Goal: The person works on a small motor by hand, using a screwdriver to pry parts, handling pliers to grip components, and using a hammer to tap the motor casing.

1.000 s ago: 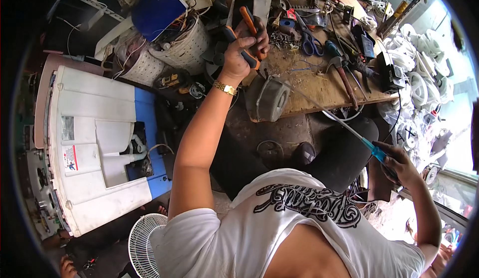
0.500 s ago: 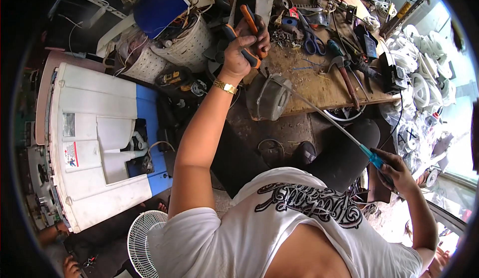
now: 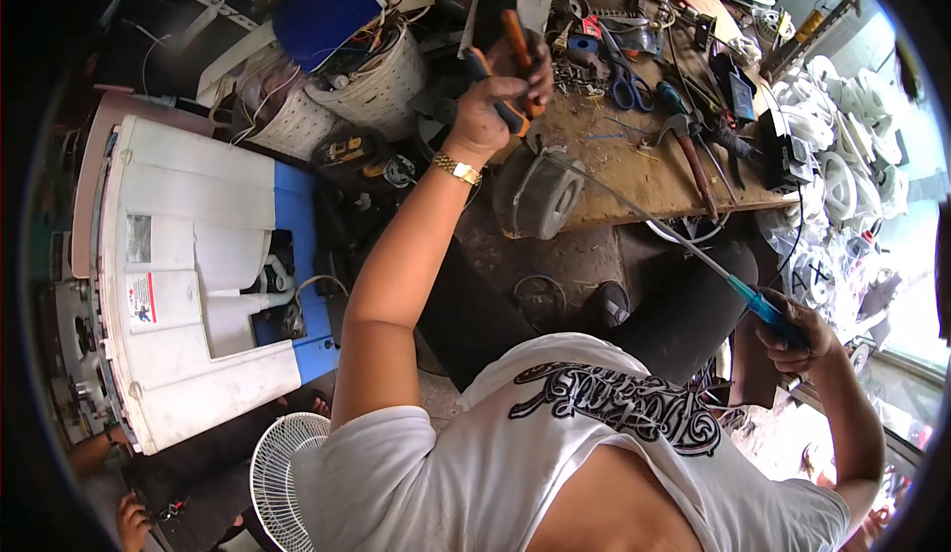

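Note:
My left hand is wrapped round a pair of pliers with orange and black handles. The pliers' jaws point down at the upper edge of a dusty grey motor-like housing, standing at the bench's near edge. In my right hand, at the right, is a long screwdriver with a translucent blue handle. Its thin shaft slants up and left to the housing, ending close to the pliers' jaws. I cannot tell what the tip or the jaws touch.
On the wooden bench lie a hammer, blue-handled scissors and several small parts. White perforated baskets with wires stand behind left. A white and blue appliance fills the left. White plastic rings are piled right.
My left hand has shifted slightly right with the pliers. My right hand has moved a little right, its fingers closed further round the screwdriver handle. The housing stays at the bench edge.

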`<move>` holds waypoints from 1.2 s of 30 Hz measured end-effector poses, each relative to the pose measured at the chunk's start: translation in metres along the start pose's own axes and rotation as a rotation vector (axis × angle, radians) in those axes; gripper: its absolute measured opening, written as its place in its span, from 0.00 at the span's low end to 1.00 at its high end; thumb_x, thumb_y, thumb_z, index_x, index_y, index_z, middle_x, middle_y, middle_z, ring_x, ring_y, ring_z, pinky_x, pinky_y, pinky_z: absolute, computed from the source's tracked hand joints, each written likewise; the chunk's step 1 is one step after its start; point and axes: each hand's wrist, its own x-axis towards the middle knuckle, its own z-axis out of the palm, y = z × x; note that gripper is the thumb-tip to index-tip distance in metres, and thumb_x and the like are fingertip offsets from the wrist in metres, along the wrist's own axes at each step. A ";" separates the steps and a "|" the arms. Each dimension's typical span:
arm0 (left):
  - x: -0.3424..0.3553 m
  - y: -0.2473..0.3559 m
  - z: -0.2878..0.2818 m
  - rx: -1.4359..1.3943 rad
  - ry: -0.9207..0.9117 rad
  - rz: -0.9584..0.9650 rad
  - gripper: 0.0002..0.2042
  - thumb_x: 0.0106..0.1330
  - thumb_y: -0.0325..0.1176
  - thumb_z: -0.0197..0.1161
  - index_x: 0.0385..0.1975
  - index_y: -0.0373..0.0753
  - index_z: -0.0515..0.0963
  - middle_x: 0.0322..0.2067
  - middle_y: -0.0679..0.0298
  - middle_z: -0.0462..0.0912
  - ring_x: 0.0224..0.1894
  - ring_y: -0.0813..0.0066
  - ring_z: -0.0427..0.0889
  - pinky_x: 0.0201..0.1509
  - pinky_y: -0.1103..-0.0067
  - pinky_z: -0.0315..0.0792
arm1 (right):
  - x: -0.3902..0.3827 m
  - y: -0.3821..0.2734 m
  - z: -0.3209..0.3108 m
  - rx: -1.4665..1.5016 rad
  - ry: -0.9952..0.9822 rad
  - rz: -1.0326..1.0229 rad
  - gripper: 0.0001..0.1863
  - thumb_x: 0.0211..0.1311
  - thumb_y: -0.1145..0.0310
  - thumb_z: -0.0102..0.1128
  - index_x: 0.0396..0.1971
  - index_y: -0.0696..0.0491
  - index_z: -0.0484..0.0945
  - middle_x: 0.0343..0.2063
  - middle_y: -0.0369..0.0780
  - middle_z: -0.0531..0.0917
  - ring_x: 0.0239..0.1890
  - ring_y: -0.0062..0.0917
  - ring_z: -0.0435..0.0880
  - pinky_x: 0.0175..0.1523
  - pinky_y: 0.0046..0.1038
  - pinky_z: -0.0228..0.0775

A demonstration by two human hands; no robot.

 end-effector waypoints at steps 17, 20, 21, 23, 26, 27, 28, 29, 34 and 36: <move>0.002 0.001 0.004 -0.017 0.020 -0.062 0.22 0.51 0.42 0.65 0.42 0.40 0.67 0.28 0.67 0.60 0.29 0.75 0.64 0.35 0.75 0.64 | -0.006 0.018 0.029 -0.899 0.427 -0.422 0.36 0.55 0.74 0.68 0.66 0.56 0.66 0.31 0.41 0.84 0.18 0.17 0.75 0.21 0.20 0.66; 0.004 0.000 0.000 -0.040 0.002 -0.058 0.22 0.51 0.41 0.65 0.42 0.40 0.67 0.28 0.67 0.61 0.29 0.75 0.64 0.35 0.76 0.64 | -0.007 0.026 0.035 -0.244 0.153 -0.214 0.41 0.62 0.65 0.67 0.71 0.57 0.56 0.27 0.40 0.81 0.15 0.15 0.71 0.16 0.17 0.61; 0.004 -0.002 -0.001 -0.061 -0.007 -0.054 0.22 0.50 0.40 0.65 0.43 0.40 0.68 0.28 0.67 0.62 0.29 0.75 0.65 0.35 0.76 0.64 | -0.005 0.029 0.035 -0.369 0.191 -0.207 0.40 0.62 0.65 0.67 0.71 0.57 0.57 0.27 0.39 0.81 0.15 0.15 0.72 0.16 0.17 0.62; 0.006 -0.005 -0.002 -0.102 -0.016 -0.019 0.22 0.50 0.38 0.64 0.44 0.39 0.69 0.28 0.67 0.64 0.29 0.76 0.66 0.36 0.77 0.64 | 0.002 0.032 0.034 -0.603 0.285 -0.160 0.39 0.62 0.64 0.68 0.70 0.57 0.59 0.27 0.38 0.80 0.14 0.16 0.73 0.17 0.18 0.62; 0.007 -0.005 -0.004 -0.070 -0.014 -0.029 0.21 0.51 0.37 0.65 0.45 0.39 0.69 0.28 0.68 0.64 0.29 0.76 0.66 0.36 0.77 0.65 | 0.007 0.027 0.029 -1.181 0.423 -0.371 0.36 0.56 0.66 0.71 0.64 0.57 0.68 0.26 0.35 0.80 0.19 0.17 0.76 0.20 0.21 0.65; 0.007 -0.006 -0.003 -0.070 -0.020 -0.001 0.21 0.51 0.37 0.64 0.45 0.39 0.69 0.28 0.68 0.64 0.29 0.76 0.66 0.36 0.77 0.65 | 0.006 0.026 0.027 -1.265 0.448 -0.437 0.35 0.54 0.67 0.71 0.63 0.57 0.69 0.27 0.35 0.80 0.20 0.18 0.76 0.21 0.21 0.66; 0.007 -0.005 -0.004 -0.051 -0.014 0.000 0.20 0.52 0.38 0.64 0.44 0.40 0.69 0.28 0.68 0.64 0.29 0.76 0.66 0.36 0.77 0.65 | 0.005 0.022 0.025 -1.364 0.469 -0.506 0.35 0.53 0.68 0.71 0.63 0.57 0.70 0.27 0.35 0.81 0.20 0.18 0.77 0.21 0.21 0.66; 0.005 -0.005 -0.003 -0.054 0.012 -0.016 0.20 0.52 0.38 0.64 0.44 0.40 0.69 0.28 0.68 0.64 0.29 0.77 0.66 0.36 0.77 0.65 | 0.003 0.022 0.023 -1.459 0.482 -0.577 0.34 0.52 0.69 0.70 0.62 0.57 0.71 0.28 0.35 0.81 0.21 0.18 0.77 0.22 0.22 0.67; 0.000 -0.003 -0.004 -0.089 0.050 0.023 0.20 0.52 0.37 0.64 0.44 0.40 0.69 0.28 0.67 0.65 0.29 0.77 0.66 0.36 0.77 0.65 | -0.003 0.034 0.015 -0.324 0.313 -0.337 0.35 0.57 0.62 0.68 0.64 0.54 0.67 0.29 0.41 0.82 0.20 0.20 0.77 0.18 0.18 0.64; -0.001 -0.003 -0.004 -0.067 0.046 0.004 0.20 0.52 0.37 0.64 0.44 0.40 0.69 0.29 0.67 0.65 0.29 0.77 0.66 0.37 0.77 0.65 | 0.002 0.040 0.013 -0.151 0.167 -0.170 0.32 0.62 0.62 0.65 0.65 0.53 0.66 0.31 0.43 0.82 0.18 0.20 0.76 0.14 0.18 0.60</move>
